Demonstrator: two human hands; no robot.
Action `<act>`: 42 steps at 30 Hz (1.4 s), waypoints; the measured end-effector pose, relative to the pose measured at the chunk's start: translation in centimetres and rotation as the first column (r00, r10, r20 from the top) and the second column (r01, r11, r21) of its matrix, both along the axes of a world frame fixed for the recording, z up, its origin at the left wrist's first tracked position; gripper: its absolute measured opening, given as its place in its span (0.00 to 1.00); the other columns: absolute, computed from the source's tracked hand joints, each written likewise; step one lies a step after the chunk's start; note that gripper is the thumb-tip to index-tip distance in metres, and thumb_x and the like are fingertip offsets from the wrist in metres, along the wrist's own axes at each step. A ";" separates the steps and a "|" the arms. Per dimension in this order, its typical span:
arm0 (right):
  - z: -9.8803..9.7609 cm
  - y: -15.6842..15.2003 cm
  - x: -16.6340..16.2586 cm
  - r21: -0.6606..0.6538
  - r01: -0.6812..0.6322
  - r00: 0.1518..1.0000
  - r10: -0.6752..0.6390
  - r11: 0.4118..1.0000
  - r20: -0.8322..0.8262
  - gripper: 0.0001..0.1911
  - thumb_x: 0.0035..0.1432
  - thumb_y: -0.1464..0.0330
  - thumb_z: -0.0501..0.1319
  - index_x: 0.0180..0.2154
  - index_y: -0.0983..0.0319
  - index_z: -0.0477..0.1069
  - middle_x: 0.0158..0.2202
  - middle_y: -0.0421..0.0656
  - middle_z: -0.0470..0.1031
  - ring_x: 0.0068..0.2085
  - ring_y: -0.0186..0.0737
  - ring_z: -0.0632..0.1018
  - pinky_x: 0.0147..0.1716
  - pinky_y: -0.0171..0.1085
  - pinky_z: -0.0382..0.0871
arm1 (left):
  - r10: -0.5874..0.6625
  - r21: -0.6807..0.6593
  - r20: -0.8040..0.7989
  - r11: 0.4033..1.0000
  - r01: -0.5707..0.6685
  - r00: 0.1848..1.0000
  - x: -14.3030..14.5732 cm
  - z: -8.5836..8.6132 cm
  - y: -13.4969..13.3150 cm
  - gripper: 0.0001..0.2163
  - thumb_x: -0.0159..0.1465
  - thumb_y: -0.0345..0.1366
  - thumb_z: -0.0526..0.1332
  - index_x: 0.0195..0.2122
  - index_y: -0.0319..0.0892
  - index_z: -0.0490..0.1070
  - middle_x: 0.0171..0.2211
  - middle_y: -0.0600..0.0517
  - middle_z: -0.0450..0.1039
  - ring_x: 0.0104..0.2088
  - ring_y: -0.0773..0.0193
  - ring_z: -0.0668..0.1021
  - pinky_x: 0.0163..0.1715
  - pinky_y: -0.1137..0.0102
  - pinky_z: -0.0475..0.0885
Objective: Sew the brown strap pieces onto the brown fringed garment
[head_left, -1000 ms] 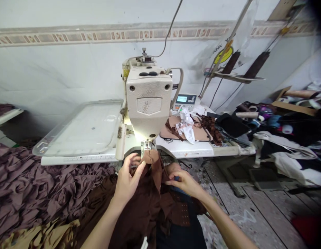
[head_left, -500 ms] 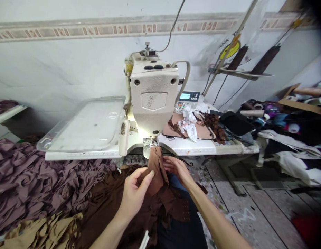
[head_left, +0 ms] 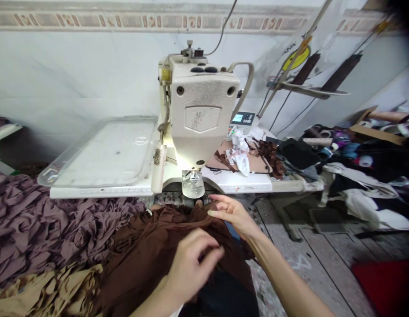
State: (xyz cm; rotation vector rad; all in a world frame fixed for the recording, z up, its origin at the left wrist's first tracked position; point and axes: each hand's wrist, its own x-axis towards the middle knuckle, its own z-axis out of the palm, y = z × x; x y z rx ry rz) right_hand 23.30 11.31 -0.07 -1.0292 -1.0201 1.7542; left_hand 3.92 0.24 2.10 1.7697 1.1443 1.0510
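Observation:
My right hand (head_left: 233, 216) pinches the edge of a dark brown garment (head_left: 148, 251) between thumb and fingers, just below the sewing machine's work plate. A strip with small fasteners or eyelets shows on the garment near those fingertips. Lower and nearer to me, my left hand (head_left: 197, 262) is over the garment, slightly blurred. Its fingers are curled and the thumb closes towards them; what they hold, if anything, is hidden. The white sewing machine (head_left: 204, 116) stands ahead, with its lit needle area and metal plate (head_left: 193, 188) free of cloth.
A clear plastic tray (head_left: 101, 154) lies on the machine table (head_left: 101, 192) at left. White and brown scraps (head_left: 240, 152) sit at right beside the control panel (head_left: 241, 119). Mauve cloth (head_left: 52, 220) and tan cloth (head_left: 52, 290) are piled at left. Thread cones (head_left: 341, 72) stand at upper right.
The brown cloth has come off the machine plate and is now lower, towards me. My left hand has moved down and right; my right hand now grips the garment's edge.

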 end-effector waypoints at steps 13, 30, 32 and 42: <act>3.9 -0.4 -1.1 0.146 -0.141 0.987 0.128 0.979 0.095 0.18 0.52 0.57 0.81 0.32 0.62 0.80 0.28 0.39 0.81 0.28 0.34 0.76 0.31 0.34 0.69 | 0.069 -0.263 0.074 0.964 -0.048 0.995 -2.0 1.9 4.4 0.13 0.71 0.46 0.66 0.36 0.40 0.79 0.28 0.54 0.72 0.30 0.66 0.71 0.32 0.72 0.66; 4.0 -1.9 -2.3 0.170 -0.014 0.990 -0.009 0.985 0.139 0.21 0.55 0.50 0.78 0.28 0.60 0.80 0.22 0.40 0.78 0.23 0.36 0.74 0.25 0.35 0.63 | 0.060 -0.205 0.101 0.978 -0.038 0.993 -2.6 2.4 3.3 0.11 0.74 0.42 0.65 0.46 0.42 0.85 0.36 0.49 0.82 0.36 0.62 0.80 0.38 0.70 0.73; 5.2 -1.8 -2.4 0.239 0.008 0.985 -0.049 0.971 0.166 0.20 0.55 0.50 0.77 0.30 0.60 0.81 0.22 0.40 0.77 0.24 0.37 0.74 0.25 0.37 0.64 | 0.136 -0.047 0.038 0.990 -0.134 0.990 -2.7 3.3 3.1 0.08 0.74 0.38 0.65 0.45 0.43 0.84 0.35 0.51 0.79 0.34 0.64 0.79 0.35 0.73 0.73; 7.0 3.8 -5.2 0.587 0.089 0.936 -0.269 0.805 0.227 0.15 0.58 0.54 0.76 0.30 0.58 0.81 0.31 0.43 0.79 0.33 0.43 0.77 0.32 0.40 0.69 | 0.317 0.707 -0.394 0.704 0.064 0.863 -4.7 5.9 6.7 0.20 0.75 0.28 0.61 0.68 0.44 0.70 0.59 0.43 0.80 0.49 0.59 0.85 0.53 0.66 0.82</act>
